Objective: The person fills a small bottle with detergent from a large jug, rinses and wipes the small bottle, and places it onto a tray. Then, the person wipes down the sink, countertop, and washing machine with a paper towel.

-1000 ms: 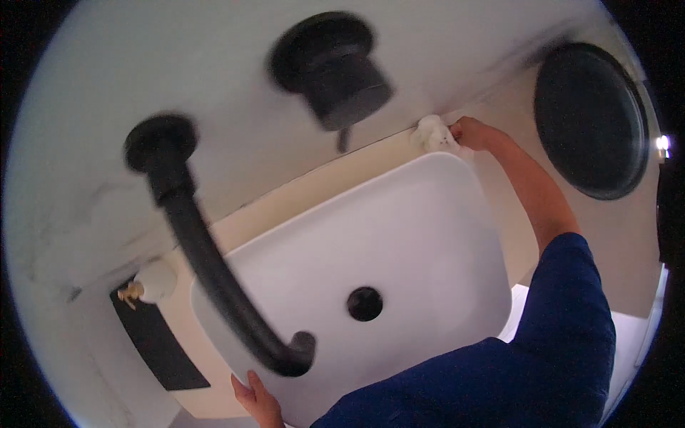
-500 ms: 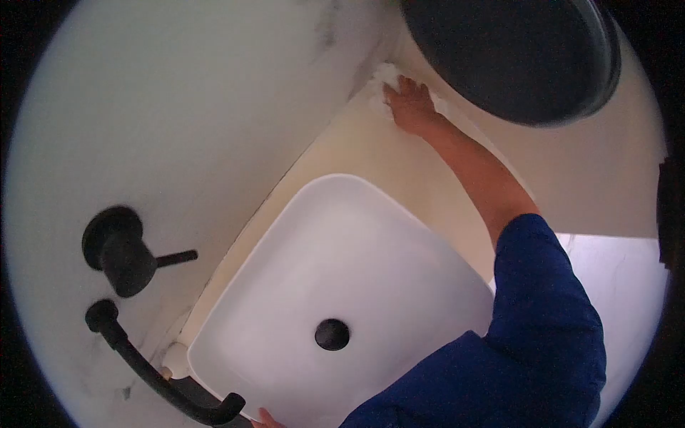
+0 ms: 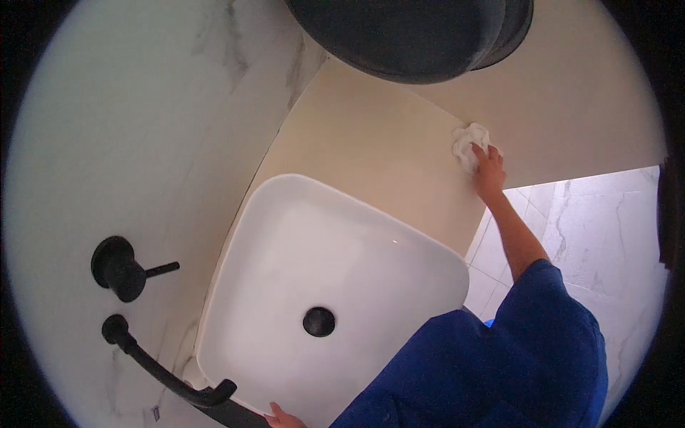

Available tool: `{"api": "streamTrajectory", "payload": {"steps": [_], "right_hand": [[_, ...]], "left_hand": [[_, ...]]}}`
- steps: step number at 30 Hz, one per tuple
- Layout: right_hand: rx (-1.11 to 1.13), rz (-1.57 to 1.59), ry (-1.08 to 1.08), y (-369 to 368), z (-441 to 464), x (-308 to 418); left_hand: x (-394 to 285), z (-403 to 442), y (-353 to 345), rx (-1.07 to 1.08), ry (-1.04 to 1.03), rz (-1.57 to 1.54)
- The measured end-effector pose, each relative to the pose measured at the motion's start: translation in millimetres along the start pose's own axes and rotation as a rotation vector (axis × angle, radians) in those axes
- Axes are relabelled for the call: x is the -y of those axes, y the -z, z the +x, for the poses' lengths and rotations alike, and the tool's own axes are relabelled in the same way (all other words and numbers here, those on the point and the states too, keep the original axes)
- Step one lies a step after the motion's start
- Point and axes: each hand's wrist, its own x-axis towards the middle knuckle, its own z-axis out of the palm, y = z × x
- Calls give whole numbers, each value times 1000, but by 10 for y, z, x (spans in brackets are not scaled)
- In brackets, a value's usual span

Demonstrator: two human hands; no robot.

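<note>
Out at the far end of the pale countertop [image 3: 357, 135], my right hand [image 3: 489, 175] has its fingers bent on a crumpled white cloth [image 3: 469, 135]. The cloth lies against the counter where it meets the side wall. My left hand [image 3: 284, 417] shows only in part at the bottom edge, by the near rim of the white basin [image 3: 242, 250]. A thumb or finger sticks out there; the rest of that hand is cut off. In the basin's floor is a round black drain cover [image 3: 319, 322].
A black wall spout [image 3: 160, 372] reaches over the basin's left rim, below a black lever handle [image 3: 128, 274]. A large dark round mirror [image 3: 407, 36] juts in at the top. Beyond the counter's right edge lies marbled tile floor [image 3: 592, 228].
My right hand has moved the cloth from the back corner along the side wall, rightward and nearer the counter's front edge. The view has shifted. My left hand stays by the basin rim.
</note>
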Motion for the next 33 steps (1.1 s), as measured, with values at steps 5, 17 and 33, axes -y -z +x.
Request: {"api": "streamTrajectory", "payload": {"steps": [5,17,33], "right_hand": [[-21,417,587,-345,287,1725],[424,276,1164,-131,-408,1247],[-35,429,351,-106,-12,-837]], "left_hand": [[173,142,-78,-39,199,-302],[-66,122,-40,72,29,-415],[18,194,-86,92,-22,-335]]}}
